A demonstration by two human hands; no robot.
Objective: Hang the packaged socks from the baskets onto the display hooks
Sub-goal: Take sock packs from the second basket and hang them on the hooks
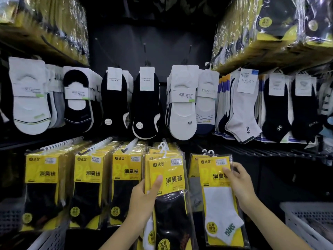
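Observation:
My left hand grips a small stack of yellow sock packs; the front one, a black-sock pack, has its white hanger tab close to the fourth display hook. My right hand pinches the right edge of a white-sock pack, whose white tab sits at a hook on the lower row. Behind that pack lies at least one more yellow pack. Three lower hooks to the left carry full rows of yellow black-sock packs.
Above hang rows of white and black low-cut socks. Wrapped yellow bundles fill the top shelves at left and right. A white plastic basket stands at the lower right, another basket at the lower left. A wire rack runs to the right.

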